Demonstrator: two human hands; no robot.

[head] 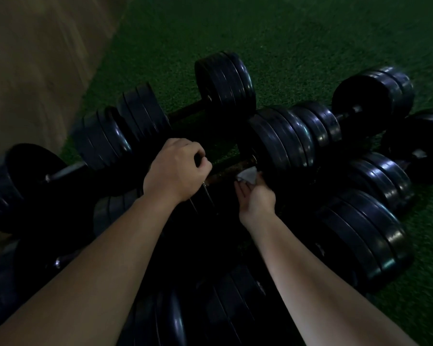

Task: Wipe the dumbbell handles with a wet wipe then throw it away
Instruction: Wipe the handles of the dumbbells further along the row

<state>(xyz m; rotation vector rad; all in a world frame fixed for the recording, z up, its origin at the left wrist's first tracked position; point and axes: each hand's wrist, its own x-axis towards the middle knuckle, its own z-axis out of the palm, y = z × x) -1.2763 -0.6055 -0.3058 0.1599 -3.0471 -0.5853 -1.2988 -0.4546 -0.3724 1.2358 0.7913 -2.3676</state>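
From my remote seat I see of the person only two arms, both bare from the wrist down to where the bottom edge of the view cuts them. The left forearm (98,265) looks broad and thick near that edge and becomes narrower toward the wrist. The right forearm (310,278) looks more slender, with a smooth and even surface. The left hand (176,168) shows me its back, with rounded knuckles and a shallow fold at the wrist. The right hand (256,196) appears smaller, and a light crease marks its wrist. The light is dim, so finer marks on the skin I cannot tell.
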